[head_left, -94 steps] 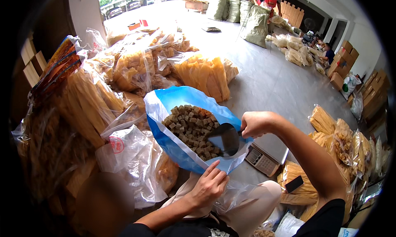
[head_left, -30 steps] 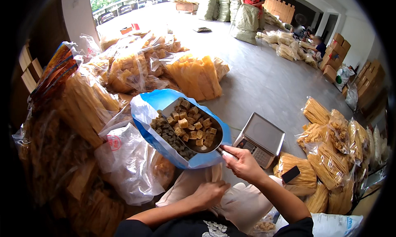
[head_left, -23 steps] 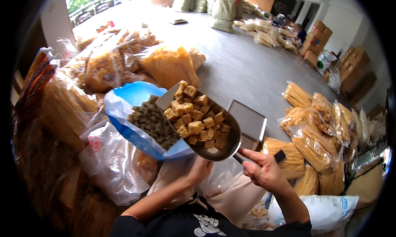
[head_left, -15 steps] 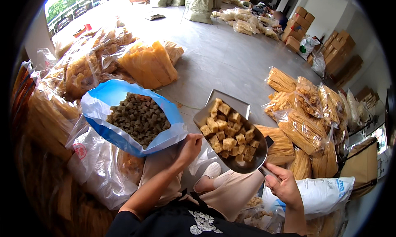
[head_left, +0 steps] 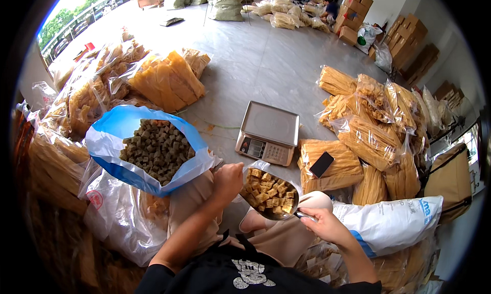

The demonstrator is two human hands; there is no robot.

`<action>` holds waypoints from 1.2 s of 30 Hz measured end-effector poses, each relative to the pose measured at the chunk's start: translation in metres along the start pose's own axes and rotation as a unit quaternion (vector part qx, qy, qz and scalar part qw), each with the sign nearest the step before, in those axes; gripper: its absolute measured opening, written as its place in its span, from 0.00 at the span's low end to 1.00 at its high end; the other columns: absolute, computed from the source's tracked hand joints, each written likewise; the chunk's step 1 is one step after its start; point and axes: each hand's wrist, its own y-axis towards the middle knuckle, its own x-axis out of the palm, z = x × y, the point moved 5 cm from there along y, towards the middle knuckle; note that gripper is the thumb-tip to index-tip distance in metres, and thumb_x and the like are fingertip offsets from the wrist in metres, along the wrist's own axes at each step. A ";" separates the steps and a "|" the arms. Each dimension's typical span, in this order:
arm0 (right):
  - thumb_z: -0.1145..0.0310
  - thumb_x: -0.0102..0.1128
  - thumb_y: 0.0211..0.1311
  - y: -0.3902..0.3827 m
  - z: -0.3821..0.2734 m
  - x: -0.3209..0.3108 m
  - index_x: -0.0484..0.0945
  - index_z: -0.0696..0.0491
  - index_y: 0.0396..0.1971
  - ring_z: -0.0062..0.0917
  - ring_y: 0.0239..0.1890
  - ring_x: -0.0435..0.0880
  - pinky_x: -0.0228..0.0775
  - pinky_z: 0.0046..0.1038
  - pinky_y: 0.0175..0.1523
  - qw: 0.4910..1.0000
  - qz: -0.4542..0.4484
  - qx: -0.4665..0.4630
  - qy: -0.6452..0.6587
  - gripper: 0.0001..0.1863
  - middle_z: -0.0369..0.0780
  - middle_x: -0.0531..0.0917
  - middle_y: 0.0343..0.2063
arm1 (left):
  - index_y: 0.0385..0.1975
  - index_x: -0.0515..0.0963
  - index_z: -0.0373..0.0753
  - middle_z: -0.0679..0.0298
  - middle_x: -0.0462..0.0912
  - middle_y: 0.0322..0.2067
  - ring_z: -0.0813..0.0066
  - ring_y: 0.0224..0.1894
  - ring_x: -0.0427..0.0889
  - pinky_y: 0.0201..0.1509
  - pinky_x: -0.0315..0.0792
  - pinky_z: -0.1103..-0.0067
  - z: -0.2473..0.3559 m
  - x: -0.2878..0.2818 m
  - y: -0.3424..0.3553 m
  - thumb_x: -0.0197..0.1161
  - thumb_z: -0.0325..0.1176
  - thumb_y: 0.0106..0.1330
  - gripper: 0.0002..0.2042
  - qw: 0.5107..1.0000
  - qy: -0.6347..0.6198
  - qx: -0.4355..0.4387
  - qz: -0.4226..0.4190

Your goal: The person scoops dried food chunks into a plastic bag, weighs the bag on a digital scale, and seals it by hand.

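Note:
My right hand (head_left: 323, 225) is closed round the handle of a metal scoop (head_left: 293, 204), which is heaped with golden-brown spongy cubes (head_left: 267, 193). The scoop lies low over my lap, its front end beside my left hand (head_left: 228, 181). Those left fingers are closed on a clear plastic bag (head_left: 260, 164), whose edge shows just beyond the scoop; the rest is mostly hidden. To the left stands an open blue-and-white sack (head_left: 120, 170) of dark grey-brown cubes (head_left: 156, 150). Beyond the scoop a flat-topped weighing scale (head_left: 269, 124) sits on the floor.
Bagged yellowish dried sticks (head_left: 376, 140) are piled at right, with a black phone (head_left: 321, 164) on one bundle. A white-and-blue sack (head_left: 391, 222) lies by my right arm. More bagged goods (head_left: 166, 82) rise at left. Cartons (head_left: 353, 10) and a person (head_left: 331, 7) are far back.
The loaded scoop has come down and toward me, its front end now at the bag by my left hand. My left hand has shifted slightly. The scale and phone have come into fuller view.

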 end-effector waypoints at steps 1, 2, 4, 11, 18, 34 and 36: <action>0.67 0.51 0.64 0.005 -0.002 0.004 0.66 0.62 0.57 0.10 0.19 0.67 0.61 0.15 0.23 0.998 -0.030 0.038 0.028 0.23 0.32 0.75 0.22 | 0.31 0.78 0.39 0.55 0.80 0.26 0.54 0.31 0.80 0.36 0.73 0.63 0.003 0.004 -0.003 0.53 0.29 0.58 0.07 0.999 0.023 0.005 -0.021; 0.67 0.50 0.65 0.009 -0.005 0.008 0.64 0.61 0.59 0.10 0.17 0.66 0.60 0.15 0.20 0.994 -0.059 0.076 0.055 0.24 0.32 0.73 0.21 | 0.31 0.77 0.39 0.55 0.80 0.26 0.54 0.31 0.80 0.35 0.73 0.63 0.008 0.007 -0.004 0.52 0.29 0.58 0.06 0.998 0.046 0.010 -0.042; 0.65 0.47 0.66 0.017 0.000 0.009 0.62 0.59 0.60 0.09 0.12 0.61 0.53 0.15 0.13 0.983 -0.075 0.130 0.102 0.24 0.30 0.69 0.18 | 0.30 0.75 0.37 0.55 0.79 0.26 0.53 0.30 0.80 0.34 0.73 0.63 0.016 0.006 -0.007 0.51 0.29 0.59 0.06 0.995 0.060 0.027 -0.070; 0.61 0.52 0.58 0.038 -0.010 0.000 0.75 0.62 0.47 0.40 0.36 0.81 0.71 0.32 0.44 0.981 0.000 -0.032 -0.192 0.22 0.51 0.81 0.35 | 0.27 0.73 0.36 0.54 0.79 0.23 0.52 0.29 0.79 0.31 0.72 0.62 0.024 0.024 -0.008 0.50 0.30 0.61 0.06 0.986 0.090 0.031 -0.140; 0.64 0.51 0.53 0.046 -0.051 -0.016 0.77 0.63 0.41 0.47 0.39 0.79 0.70 0.39 0.47 0.933 0.009 -0.044 -0.357 0.20 0.56 0.80 0.32 | 0.19 0.75 0.32 0.46 0.78 0.23 0.47 0.29 0.79 0.33 0.73 0.61 0.015 0.045 0.009 0.54 0.28 0.52 0.07 0.991 0.041 0.015 -0.125; 0.69 0.56 0.54 0.065 -0.039 -0.091 0.75 0.63 0.44 0.39 0.31 0.82 0.71 0.31 0.37 0.950 0.239 -0.053 -0.195 0.18 0.54 0.80 0.30 | 0.21 0.80 0.34 0.51 0.80 0.21 0.56 0.26 0.82 0.35 0.75 0.67 -0.062 0.138 0.103 0.52 0.29 0.54 0.10 0.959 -0.098 -0.242 -0.112; 0.71 0.55 0.56 0.060 -0.021 -0.092 0.74 0.65 0.45 0.43 0.37 0.81 0.71 0.31 0.40 0.942 0.309 -0.082 -0.099 0.18 0.57 0.79 0.33 | 0.19 0.80 0.34 0.53 0.80 0.18 0.61 0.20 0.81 0.32 0.76 0.69 -0.064 0.154 0.123 0.52 0.29 0.55 0.10 0.946 -0.151 -0.269 -0.103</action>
